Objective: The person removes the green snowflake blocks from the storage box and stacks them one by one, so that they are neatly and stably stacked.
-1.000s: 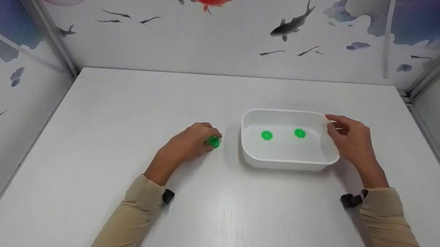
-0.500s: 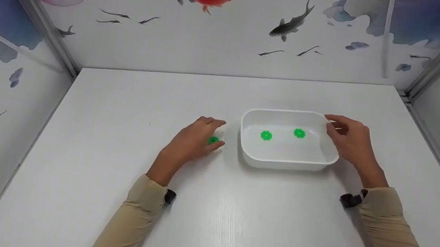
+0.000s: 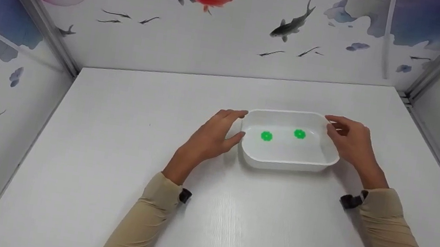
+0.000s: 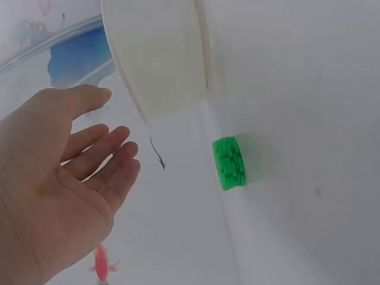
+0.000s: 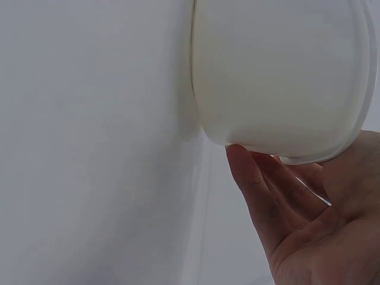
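Observation:
A white rectangular plastic tub [image 3: 288, 165] stands on the table, with two flat green flower-shaped discs [image 3: 266, 136] in it. At its right end my right hand [image 3: 353, 139] grips the rim. In the right wrist view, fingers [image 5: 261, 202] curl up against the tub's outer wall. My left hand [image 3: 216, 134] is at the tub's left end, thumb and fingers spread and holding nothing. The left wrist view shows a gap between this hand and the tub wall [image 4: 157, 59]. A short green stack with a notched side [image 4: 229, 163] rests on the table there; the left hand hides it in the head view.
White panels with painted fish [image 3: 289, 27] and petals enclose the white table [image 3: 112, 142] at the back and sides. Metal posts [image 3: 45, 10] stand at the corners. A dark wrist camera [image 3: 185, 196] sits at each cuff.
My left hand has let go of the green stack, spread its fingers and moved right and away from me to the tub's left end. The right hand and tub have stayed put.

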Demonstrator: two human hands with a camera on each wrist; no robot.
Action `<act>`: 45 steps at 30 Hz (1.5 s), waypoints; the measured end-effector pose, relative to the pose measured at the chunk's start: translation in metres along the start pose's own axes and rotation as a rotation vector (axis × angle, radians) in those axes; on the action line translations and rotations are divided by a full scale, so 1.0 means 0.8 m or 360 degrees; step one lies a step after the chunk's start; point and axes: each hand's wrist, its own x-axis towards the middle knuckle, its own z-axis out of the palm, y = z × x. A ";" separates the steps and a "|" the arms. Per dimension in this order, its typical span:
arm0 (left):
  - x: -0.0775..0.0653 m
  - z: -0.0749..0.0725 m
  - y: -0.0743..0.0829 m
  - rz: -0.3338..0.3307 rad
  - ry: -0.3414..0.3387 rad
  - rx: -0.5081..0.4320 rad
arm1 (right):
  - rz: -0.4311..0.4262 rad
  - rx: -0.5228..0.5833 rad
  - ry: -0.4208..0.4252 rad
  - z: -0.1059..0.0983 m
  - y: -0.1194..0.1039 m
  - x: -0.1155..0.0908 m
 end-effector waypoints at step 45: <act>0.092 0.085 0.056 0.0044 -0.0266 0.0591 | -0.0004 0.0046 -0.0002 0.001 0.000 0.000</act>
